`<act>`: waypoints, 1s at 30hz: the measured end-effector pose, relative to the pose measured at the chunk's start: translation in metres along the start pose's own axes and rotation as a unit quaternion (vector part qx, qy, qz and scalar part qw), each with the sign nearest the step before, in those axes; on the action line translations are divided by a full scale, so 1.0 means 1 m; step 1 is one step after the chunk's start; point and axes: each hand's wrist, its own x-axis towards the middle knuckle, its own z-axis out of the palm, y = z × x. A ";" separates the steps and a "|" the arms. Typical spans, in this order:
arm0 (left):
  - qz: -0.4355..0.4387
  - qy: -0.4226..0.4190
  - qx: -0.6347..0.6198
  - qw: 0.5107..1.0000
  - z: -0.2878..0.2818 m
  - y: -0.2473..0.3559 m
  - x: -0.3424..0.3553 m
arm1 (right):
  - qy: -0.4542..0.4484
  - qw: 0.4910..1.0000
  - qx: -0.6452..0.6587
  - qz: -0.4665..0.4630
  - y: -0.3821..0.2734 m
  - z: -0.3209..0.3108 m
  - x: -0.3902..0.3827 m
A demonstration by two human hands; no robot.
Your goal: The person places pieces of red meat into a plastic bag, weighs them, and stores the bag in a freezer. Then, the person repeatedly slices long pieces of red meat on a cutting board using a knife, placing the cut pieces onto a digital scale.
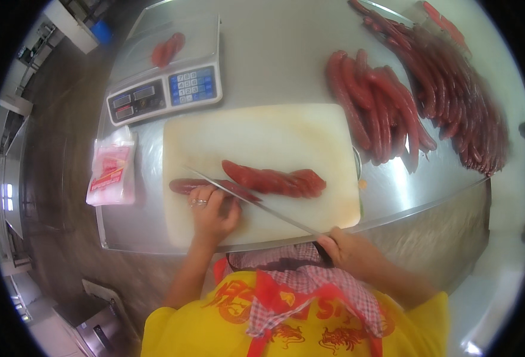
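My right hand is closed round the handle of a long, thin-bladed knife. Its blade slants up to the left, crossing a dark red sausage on the white cutting board. With bent fingers, one wearing a ring, my left hand grips that sausage right beside the blade. The fingers hide part of the sausage. Just beyond the blade lies a row of red sausage pieces, overlapping and pressed close together.
A digital scale stands at the far left, with a few sausage pieces on its pan. Plastic packaging bags lie left of the board. On the steel table, a sausage pile and a larger heap fill the right side.
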 end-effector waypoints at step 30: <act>-0.070 0.033 -0.007 0.997 -0.027 -0.030 0.000 | 0.052 0.992 -0.038 -0.105 -0.035 0.031 0.037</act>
